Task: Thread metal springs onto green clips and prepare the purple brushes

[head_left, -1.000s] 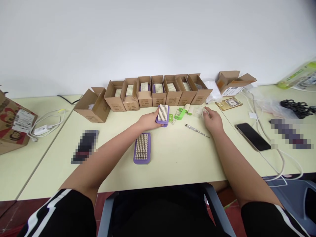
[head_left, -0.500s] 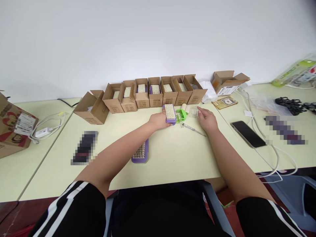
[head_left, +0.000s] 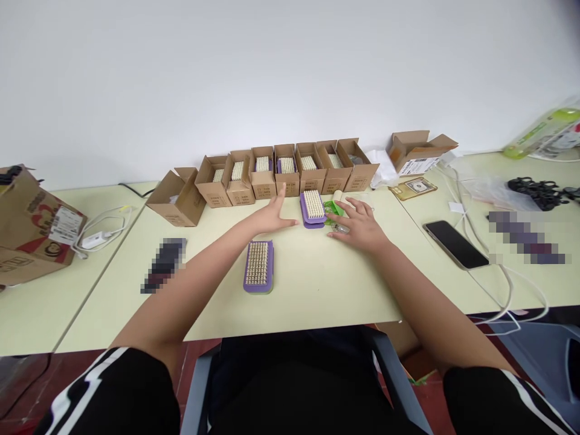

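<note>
My left hand [head_left: 272, 214], thumb and fingers spread, hovers left of a purple block with rows of cream pegs [head_left: 313, 205] and holds nothing. My right hand [head_left: 361, 226] is on the right of that block, its fingers apart and curved over small things. Beneath its fingers show a bright green holder [head_left: 333, 208] and some clear or metallic pieces [head_left: 339, 228], which are partly covered. A cream cylinder [head_left: 338, 195] lies behind the green holder. Nearer me sits a second purple block [head_left: 258, 266], also filled with rows of pegs.
Several open cardboard boxes [head_left: 286, 184] line the wall, many with pegged blocks inside. Another open box [head_left: 417, 151], a gold card [head_left: 413, 188], a phone [head_left: 455, 244] and white cables [head_left: 502, 284] are on the right. A large carton [head_left: 40, 229] stands far left.
My left hand has let go of the pegged block and drawn away leftward, opening. My right hand has moved left over the green holder and small pieces, covering the screwdriver.
</note>
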Tool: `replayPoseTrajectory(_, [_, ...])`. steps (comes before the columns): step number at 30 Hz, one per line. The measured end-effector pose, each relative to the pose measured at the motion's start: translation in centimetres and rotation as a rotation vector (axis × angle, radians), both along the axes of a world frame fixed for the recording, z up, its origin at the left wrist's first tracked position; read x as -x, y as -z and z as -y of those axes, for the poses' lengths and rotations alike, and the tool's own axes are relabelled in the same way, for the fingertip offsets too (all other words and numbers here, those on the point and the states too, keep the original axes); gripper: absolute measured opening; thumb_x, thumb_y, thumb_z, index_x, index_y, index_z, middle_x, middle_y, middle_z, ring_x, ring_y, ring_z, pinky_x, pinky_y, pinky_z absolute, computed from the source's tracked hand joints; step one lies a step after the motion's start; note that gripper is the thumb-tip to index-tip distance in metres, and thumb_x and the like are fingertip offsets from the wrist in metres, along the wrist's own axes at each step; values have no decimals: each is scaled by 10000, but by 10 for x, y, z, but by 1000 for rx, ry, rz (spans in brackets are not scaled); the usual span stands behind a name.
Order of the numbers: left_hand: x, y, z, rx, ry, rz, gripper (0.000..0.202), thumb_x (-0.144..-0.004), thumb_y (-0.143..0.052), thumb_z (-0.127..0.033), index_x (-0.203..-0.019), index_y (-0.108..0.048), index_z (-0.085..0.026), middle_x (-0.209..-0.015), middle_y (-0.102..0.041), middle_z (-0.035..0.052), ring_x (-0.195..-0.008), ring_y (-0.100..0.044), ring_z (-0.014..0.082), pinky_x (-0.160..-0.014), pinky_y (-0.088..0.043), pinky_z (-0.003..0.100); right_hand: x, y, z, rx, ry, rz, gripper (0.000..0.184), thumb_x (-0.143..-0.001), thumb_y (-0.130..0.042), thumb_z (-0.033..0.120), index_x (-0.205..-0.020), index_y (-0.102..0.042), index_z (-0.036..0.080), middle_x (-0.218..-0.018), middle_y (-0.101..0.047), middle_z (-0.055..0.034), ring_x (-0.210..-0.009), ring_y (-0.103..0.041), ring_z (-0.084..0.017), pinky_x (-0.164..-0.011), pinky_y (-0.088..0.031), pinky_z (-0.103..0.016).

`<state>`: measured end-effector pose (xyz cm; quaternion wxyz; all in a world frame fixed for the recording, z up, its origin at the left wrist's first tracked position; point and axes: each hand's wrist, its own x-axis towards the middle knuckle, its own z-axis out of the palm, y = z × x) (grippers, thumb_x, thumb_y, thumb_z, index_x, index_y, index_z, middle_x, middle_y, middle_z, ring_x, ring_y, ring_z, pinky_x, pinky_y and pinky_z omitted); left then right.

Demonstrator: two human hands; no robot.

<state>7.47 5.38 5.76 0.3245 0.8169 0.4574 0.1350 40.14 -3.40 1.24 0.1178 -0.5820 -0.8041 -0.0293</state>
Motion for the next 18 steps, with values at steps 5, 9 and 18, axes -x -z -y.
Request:
replayPoseTrajectory(5, [83, 20, 33, 42, -159, 258, 1116, -897, -702, -636, -1728, -15, -348, -1584, -451, 146, -1157, -657, 230, -1029, -509, 388, 3, 18, -24, -61, -13, -15, 623, -979, -554, 710, -1485, -634, 355, -1656, -475, -46, -1567, -284, -346, -1289, -179, -563])
replayPoseTrajectory(9, [121, 61, 58, 51, -271, 590, 925, -964, -614, -646, -1709, -213, -272, -1395, -563, 126, -1182, -647, 228, -1137, -448, 452, 11, 26, -31, -49, -20, -25, 704, -981, -508, 731, -1515, -605, 282, -1629, -520, -85, -1512, -384, -373, -1273, -232, -581])
replayPoseTrajectory(18, [127, 74, 67, 0, -219, 622, 717, -1010, -592, -593, -1626, -433, -263, -1316, -635, 103, -1183, -633, 238, -1157, -432, 460, -7, 31, -25, -57, 108, -64, 655, -1043, -423, 628, -1600, -506, 294, -1670, -472, -78, -1540, -425, -319, -1298, -243, -563])
